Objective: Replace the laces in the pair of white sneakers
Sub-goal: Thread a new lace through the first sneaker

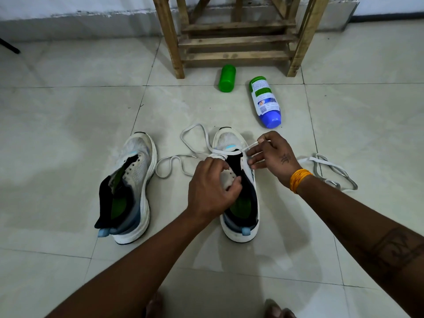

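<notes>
Two white mesh sneakers [135, 180] [238, 180], two white flat laces [183, 154] [330, 173]; left hand [211, 191] grips right sneaker's eyelet flap, right hand [273, 157] pinches the threaded lace.

Head-worn view, downward, near floor [68, 111]

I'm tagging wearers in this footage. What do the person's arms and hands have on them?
Both arms are bare, no sleeves or gloves. The right wrist wears an orange thread band. The right hand has a small dark tattoo on its back, and the right forearm a larger dark tattoo. The left hand shows nothing.
</notes>
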